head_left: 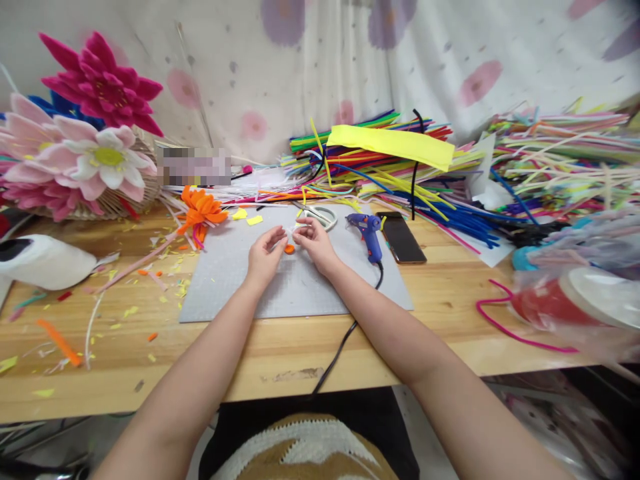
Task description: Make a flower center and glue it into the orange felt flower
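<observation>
Over the grey cutting mat [215, 287], my left hand [266, 257] and my right hand [316, 245] are close together with fingertips pinched. A small whitish piece [291, 233], too faint to make out well, shows between the fingertips of both hands. Just below it, an orange round piece [289, 249] sits between the hands; whether a hand holds it is unclear. Scissors with pale handles [327, 217] lie behind my right hand. To the right is a blue glue gun [369, 237] on the mat.
An orange fuzzy flower [201, 212] stands at the mat's left rear corner. A dark phone [404, 239] lies right of the glue gun, whose black cord [343, 343] crosses the front edge. Bundled pipe cleaners [430, 180] fill the back. A white roll [47, 262] lies left.
</observation>
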`<act>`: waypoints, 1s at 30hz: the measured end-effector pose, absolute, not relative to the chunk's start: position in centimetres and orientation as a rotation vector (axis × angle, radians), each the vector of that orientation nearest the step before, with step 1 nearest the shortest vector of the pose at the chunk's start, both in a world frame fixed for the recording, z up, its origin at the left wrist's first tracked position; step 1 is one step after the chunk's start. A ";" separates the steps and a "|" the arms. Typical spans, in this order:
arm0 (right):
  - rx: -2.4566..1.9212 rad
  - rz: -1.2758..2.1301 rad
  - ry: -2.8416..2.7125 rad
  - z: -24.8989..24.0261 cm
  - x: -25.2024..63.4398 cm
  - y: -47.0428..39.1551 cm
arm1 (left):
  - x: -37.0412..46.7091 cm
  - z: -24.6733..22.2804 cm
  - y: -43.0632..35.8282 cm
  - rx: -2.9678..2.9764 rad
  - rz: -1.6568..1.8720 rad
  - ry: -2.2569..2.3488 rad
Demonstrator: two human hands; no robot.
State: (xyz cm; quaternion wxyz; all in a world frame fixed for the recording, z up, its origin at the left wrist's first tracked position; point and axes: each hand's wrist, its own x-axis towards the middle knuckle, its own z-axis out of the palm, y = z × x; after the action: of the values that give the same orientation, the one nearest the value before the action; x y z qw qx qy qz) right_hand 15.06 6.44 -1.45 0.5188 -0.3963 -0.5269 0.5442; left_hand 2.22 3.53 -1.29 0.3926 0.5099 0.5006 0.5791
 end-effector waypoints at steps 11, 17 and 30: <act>-0.834 1.464 -1.294 -1.1 14.4 6.2 | 3.0 -0.5 3.3 0.867 1.482 1.122; -0.886 1.171 -1.599 -1.0 16.0 6.6 | 1.8 0.0 4.2 0.749 1.540 0.998; -0.960 1.416 -1.467 -0.9 16.4 6.7 | -0.5 -0.2 5.6 0.674 1.536 0.981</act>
State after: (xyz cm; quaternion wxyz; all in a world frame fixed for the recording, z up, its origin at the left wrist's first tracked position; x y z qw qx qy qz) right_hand 16.40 6.71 -0.92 0.4297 -0.3848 -0.5878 0.5673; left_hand -0.53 5.63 -0.19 0.5639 0.2865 0.4167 0.6529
